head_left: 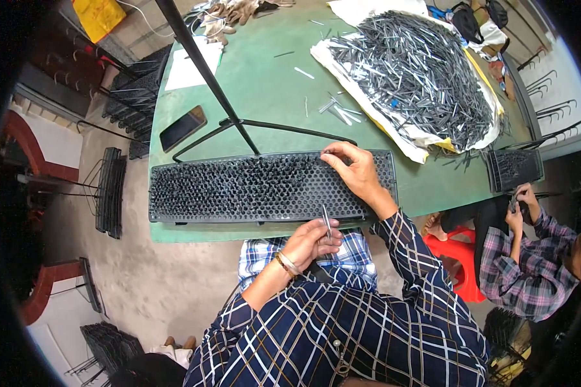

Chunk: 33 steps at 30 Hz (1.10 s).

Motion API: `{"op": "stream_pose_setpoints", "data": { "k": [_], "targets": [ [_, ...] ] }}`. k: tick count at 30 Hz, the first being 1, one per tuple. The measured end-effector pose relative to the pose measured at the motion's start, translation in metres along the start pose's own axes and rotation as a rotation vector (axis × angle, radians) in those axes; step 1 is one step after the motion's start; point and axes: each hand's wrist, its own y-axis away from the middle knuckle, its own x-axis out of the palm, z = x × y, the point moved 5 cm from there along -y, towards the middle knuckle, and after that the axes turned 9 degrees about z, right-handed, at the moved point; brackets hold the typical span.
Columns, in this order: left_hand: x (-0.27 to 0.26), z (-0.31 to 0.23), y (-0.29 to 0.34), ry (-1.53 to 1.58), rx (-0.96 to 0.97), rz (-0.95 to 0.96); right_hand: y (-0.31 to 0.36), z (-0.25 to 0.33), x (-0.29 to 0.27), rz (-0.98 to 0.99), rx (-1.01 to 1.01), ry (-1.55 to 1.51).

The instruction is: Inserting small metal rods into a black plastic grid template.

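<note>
A long black perforated panel (342, 190) lies along the near edge of the green table. Short dark pieces (232, 187) stand densely in its left and middle holes, while bare holes show toward the right. My left hand (311, 245) is closed in front of the panel's near edge, gripping a thin shiny metal strip (326, 222) that points up between thumb and fingers. Over the right part of the panel is my right hand (360, 171), its thumb and forefinger curled together near the far rim. Anything between those fingertips is too small to make out.
A black metal rod frame (229, 109) rises behind the panel. A phone (183, 128) lies at left on the table (258, 71). A white sack (394, 138) heaped with dark strips (419, 77) sits at far right. A co-worker (529, 258) sits at right beside a red stool (455, 264).
</note>
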Motion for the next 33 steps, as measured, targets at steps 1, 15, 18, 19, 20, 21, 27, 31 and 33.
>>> {"op": "stream_pose_setpoints", "data": {
  "k": [1, 15, 18, 19, 20, 21, 27, 31, 33],
  "targets": [
    [-0.001, 0.000, 0.000, 0.004, -0.002, -0.006, 0.001, 0.000, 0.000, -0.001, 0.002, 0.002],
    [0.003, 0.000, 0.004, -0.080, -0.034, -0.013, 0.001, 0.000, 0.004, 0.031, -0.155, 0.173],
    [0.001, 0.001, 0.004, -0.080, -0.027, -0.012, 0.001, -0.006, 0.007, 0.039, -0.076, 0.125],
    [0.001, 0.001, 0.004, -0.071, -0.021, -0.006, 0.001, -0.005, 0.007, 0.041, -0.076, 0.126],
    [0.000, 0.001, 0.005, -0.067, -0.017, -0.009, 0.002, 0.000, 0.008, 0.040, -0.144, 0.214],
    [-0.001, 0.002, 0.005, -0.075, -0.015, -0.014, 0.003, 0.005, 0.010, 0.039, -0.212, 0.302],
    [0.000, 0.002, 0.005, -0.076, -0.015, -0.010, 0.004, 0.011, 0.013, 0.063, -0.272, 0.397],
    [0.002, 0.002, 0.005, -0.074, -0.004, 0.003, 0.003, 0.015, 0.016, 0.058, -0.345, 0.452],
    [0.002, 0.002, 0.006, -0.081, -0.005, -0.004, 0.003, 0.014, 0.016, 0.036, -0.310, 0.465]
  ]
}}
